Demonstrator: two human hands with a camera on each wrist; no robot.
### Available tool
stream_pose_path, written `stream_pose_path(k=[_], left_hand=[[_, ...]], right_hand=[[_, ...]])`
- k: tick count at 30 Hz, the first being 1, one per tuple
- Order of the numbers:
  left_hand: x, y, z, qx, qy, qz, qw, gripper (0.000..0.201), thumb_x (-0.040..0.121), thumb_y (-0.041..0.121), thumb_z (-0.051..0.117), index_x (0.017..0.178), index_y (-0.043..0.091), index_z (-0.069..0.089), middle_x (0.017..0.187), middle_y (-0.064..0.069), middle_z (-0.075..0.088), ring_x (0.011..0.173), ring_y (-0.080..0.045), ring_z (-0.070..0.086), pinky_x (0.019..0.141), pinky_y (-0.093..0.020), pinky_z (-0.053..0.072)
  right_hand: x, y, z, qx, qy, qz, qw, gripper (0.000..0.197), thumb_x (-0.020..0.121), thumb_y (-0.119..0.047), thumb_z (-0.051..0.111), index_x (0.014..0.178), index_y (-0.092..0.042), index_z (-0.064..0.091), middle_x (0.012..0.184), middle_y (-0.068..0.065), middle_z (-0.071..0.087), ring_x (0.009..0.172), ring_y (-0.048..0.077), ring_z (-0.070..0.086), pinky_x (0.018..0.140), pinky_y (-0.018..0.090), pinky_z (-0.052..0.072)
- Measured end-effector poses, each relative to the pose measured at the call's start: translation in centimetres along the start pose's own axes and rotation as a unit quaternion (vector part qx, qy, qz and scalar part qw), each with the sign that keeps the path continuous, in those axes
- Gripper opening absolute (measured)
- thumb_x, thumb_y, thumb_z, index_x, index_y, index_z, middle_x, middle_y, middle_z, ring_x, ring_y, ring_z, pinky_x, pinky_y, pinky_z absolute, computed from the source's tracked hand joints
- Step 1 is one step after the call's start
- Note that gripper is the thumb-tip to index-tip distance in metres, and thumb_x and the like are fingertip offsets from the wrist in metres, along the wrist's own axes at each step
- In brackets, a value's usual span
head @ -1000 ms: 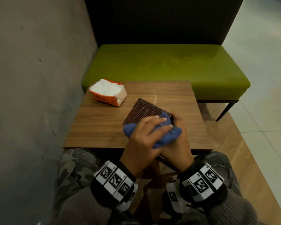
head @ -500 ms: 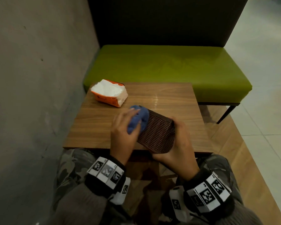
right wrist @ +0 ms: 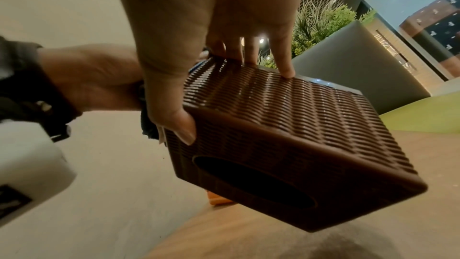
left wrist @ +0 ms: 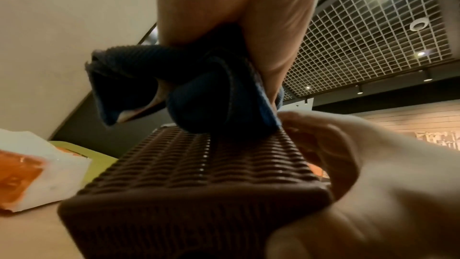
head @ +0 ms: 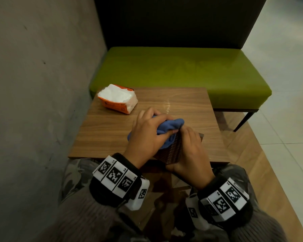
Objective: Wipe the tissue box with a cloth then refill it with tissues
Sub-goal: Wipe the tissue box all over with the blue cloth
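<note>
Gripping box [head: 171, 152], cloth [head: 171, 124], wooden table [head: 108, 133], green bench [head: 182, 72]

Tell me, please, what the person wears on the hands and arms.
The left hand and right hand are bare. The left wrist band and right wrist band are black, carrying white blocks with black square code marks; a white box hangs under each. The sleeves are fuzzy grey-brown knit.

A green bench [head: 180, 74] with a tall dark back stood behind the small wooden table [head: 112, 130]. The wall [head: 38, 84] was grey, and the floor [head: 287, 102] had pale tiles.
</note>
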State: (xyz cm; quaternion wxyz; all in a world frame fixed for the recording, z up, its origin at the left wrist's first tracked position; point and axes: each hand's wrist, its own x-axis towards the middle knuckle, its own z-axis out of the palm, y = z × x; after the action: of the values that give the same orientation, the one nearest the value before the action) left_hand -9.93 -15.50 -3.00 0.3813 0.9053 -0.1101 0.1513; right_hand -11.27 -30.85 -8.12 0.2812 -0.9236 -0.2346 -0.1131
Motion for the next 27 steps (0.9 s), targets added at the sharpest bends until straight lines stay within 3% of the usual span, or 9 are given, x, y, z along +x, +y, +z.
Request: stream_pose_path(k=[5, 10, 13, 16, 19, 21, 23, 26, 27], left_hand=[[0.9, -3.3, -1.5, 0.033, -0.020, -0.019, 0.999, 0.024, 0.078, 0.033, 0.071, 0.100, 0.023, 0.069, 0.094, 0.004, 0.048, 0.097, -0.020, 0.043, 0.086, -0.042, 0.042], [1.6, -7.5, -2.6, 0.009, -0.087, -0.070, 0.994, 0.019, 0.078, 0.030, 0.072, 0.096, 0.022, 0.069, 0.095, 0.001, 0.051, 0.100, -0.029, 0.048, 0.089, -0.051, 0.042], [2.0, -7.2, -2.9, 0.010, -0.019, -0.070, 0.997, 0.013, 0.079, 0.029, 0.071, 0.089, 0.022, 0.067, 0.094, -0.005, 0.053, 0.099, -0.030, 0.051, 0.086, -0.048, 0.044], [1.5, -3.1, -2.8, -0.019, 0.051, -0.021, 0.998, 0.027, 0.076, 0.036, 0.067, 0.095, 0.016, 0.069, 0.096, -0.005, 0.053, 0.099, -0.024, 0.051, 0.084, -0.037, 0.043], [-1.0, 0.7, -0.8, 0.004, 0.028, 0.063, 0.998, 0.027, 0.074, 0.029, 0.066, 0.101, 0.023, 0.067, 0.103, 0.001, 0.052, 0.103, -0.019, 0.047, 0.087, -0.040, 0.043], [-2.4, 1.4, 0.1, 0.009, 0.029, 0.077, 0.997, 0.027, 0.076, 0.029, 0.061, 0.103, 0.027, 0.064, 0.106, 0.004, 0.051, 0.104, -0.019, 0.046, 0.087, -0.041, 0.043], [-1.4, 0.0, 0.1, 0.027, 0.057, 0.036, 0.997, 0.028, 0.076, 0.033, 0.057, 0.103, 0.026, 0.064, 0.105, 0.000, 0.052, 0.102, -0.022, 0.047, 0.084, -0.043, 0.044], [0.0, -3.9, -1.3, 0.046, 0.079, -0.062, 0.994, 0.027, 0.078, 0.042, 0.057, 0.088, 0.018, 0.065, 0.092, -0.005, 0.053, 0.092, -0.027, 0.052, 0.075, -0.042, 0.046], [-0.4, -4.9, -2.3, 0.000, 0.067, -0.102, 0.993, 0.025, 0.080, 0.041, 0.061, 0.082, 0.016, 0.063, 0.087, -0.007, 0.055, 0.088, -0.027, 0.055, 0.075, -0.045, 0.047]], right_hand=[[-0.9, -0.3, -1.0, 0.043, 0.023, -0.012, 0.999, 0.092, 0.056, -0.043, 0.070, 0.134, -0.004, 0.042, 0.128, 0.008, 0.051, 0.120, 0.026, 0.049, 0.101, 0.038, 0.040], [-1.7, -0.1, -1.2, 0.056, 0.006, -0.012, 0.998, 0.095, 0.054, -0.047, 0.066, 0.136, -0.008, 0.039, 0.128, 0.004, 0.049, 0.122, 0.019, 0.044, 0.104, 0.033, 0.038], [-1.7, 0.1, -1.2, 0.068, 0.000, -0.017, 0.998, 0.098, 0.052, -0.040, 0.075, 0.137, -0.011, 0.036, 0.130, 0.003, 0.047, 0.121, 0.014, 0.040, 0.104, 0.030, 0.035], [-1.1, 0.1, -0.9, 0.049, -0.005, -0.013, 0.999, 0.103, 0.049, -0.034, 0.085, 0.137, -0.007, 0.038, 0.130, 0.007, 0.049, 0.120, 0.017, 0.041, 0.102, 0.034, 0.039], [-0.2, -0.5, -0.8, 0.066, 0.004, 0.004, 0.998, 0.091, 0.057, -0.040, 0.078, 0.133, -0.003, 0.045, 0.123, 0.009, 0.053, 0.113, 0.023, 0.050, 0.095, 0.036, 0.045], [0.0, -1.0, -1.1, 0.109, 0.032, 0.012, 0.993, 0.082, 0.059, -0.039, 0.076, 0.128, -0.006, 0.048, 0.117, 0.005, 0.052, 0.108, 0.022, 0.052, 0.090, 0.037, 0.046], [-0.2, -0.9, -1.5, 0.144, 0.056, 0.001, 0.988, 0.083, 0.055, -0.037, 0.078, 0.127, -0.010, 0.046, 0.120, -0.002, 0.050, 0.112, 0.018, 0.050, 0.095, 0.035, 0.043], [-1.3, 0.0, -2.2, 0.145, 0.067, -0.018, 0.987, 0.093, 0.053, -0.039, 0.078, 0.133, -0.014, 0.038, 0.122, -0.010, 0.041, 0.115, 0.014, 0.046, 0.098, 0.014, 0.035], [-1.6, 0.5, -2.3, 0.140, 0.068, -0.016, 0.988, 0.095, 0.053, -0.037, 0.082, 0.134, -0.014, 0.037, 0.123, -0.010, 0.041, 0.116, 0.015, 0.046, 0.098, 0.012, 0.034]])
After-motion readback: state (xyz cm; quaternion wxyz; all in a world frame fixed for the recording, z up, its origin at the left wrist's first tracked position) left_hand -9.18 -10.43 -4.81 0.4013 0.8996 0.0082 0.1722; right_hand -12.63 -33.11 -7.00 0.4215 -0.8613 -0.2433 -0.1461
